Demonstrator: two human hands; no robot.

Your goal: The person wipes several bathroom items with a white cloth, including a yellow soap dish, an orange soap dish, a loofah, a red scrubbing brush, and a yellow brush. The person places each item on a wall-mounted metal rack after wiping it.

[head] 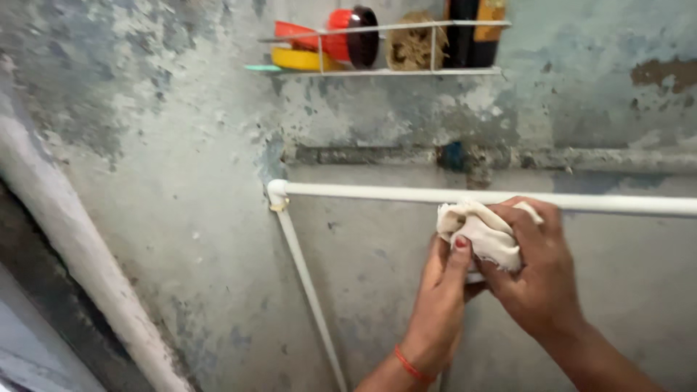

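Observation:
A crumpled off-white cloth [481, 230] is bunched just below a white horizontal pipe [377, 193] on the wall. My right hand [536, 270] grips the cloth from the right, fingers wrapped over it. From below, my left hand [444, 287] holds the cloth's lower left side, thumb pressed on it. A red thread band circles my left wrist. Both hands are close together, right under the pipe.
A white pipe elbow [276, 190] joins a thinner pipe [308, 287] running down and right. A thick pale pipe [80, 254] slants at the left. Above hangs a wire rack [406, 71] with red and yellow plastic items, a scrubber and dark bottles. The wall is stained and peeling.

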